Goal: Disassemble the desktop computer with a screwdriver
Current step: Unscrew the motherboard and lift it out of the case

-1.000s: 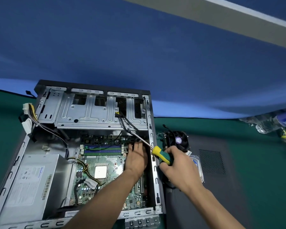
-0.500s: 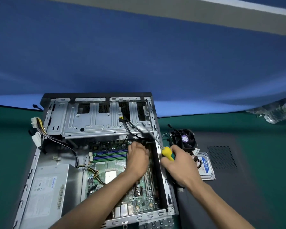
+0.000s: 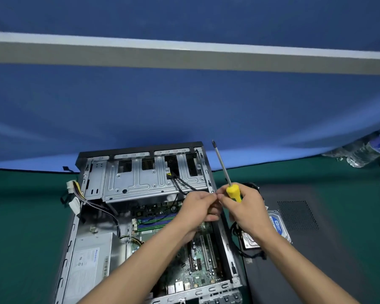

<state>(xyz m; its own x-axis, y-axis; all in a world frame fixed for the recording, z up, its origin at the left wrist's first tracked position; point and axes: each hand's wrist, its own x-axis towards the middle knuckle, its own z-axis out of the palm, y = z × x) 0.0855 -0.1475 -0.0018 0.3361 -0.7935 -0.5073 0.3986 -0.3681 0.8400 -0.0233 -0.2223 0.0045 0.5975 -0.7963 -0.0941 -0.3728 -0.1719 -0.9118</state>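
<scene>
The open desktop case [image 3: 225,244] lies flat on the green table, showing its motherboard [image 3: 198,268], silver power supply [image 3: 90,266] and metal drive cage [image 3: 140,181]. My right hand [image 3: 244,209] grips a yellow-handled screwdriver [image 3: 233,191], with the shaft pointing up and away above the case's right wall. My left hand [image 3: 198,209] is raised over the motherboard with its fingertips meeting those of the right hand. They seem to pinch something tiny there, too small to identify.
A dark case side panel [image 3: 316,238] lies right of the case, with a blue-labelled hard drive [image 3: 279,227] on it. Loose power cables with white plugs [image 3: 74,194] hang over the case's left wall. Plastic bottles [image 3: 369,150] lie at the far right. A blue backdrop stands behind.
Both hands have lifted out of the case and come together above its right wall. The screwdriver tip left the case interior and now points upward.
</scene>
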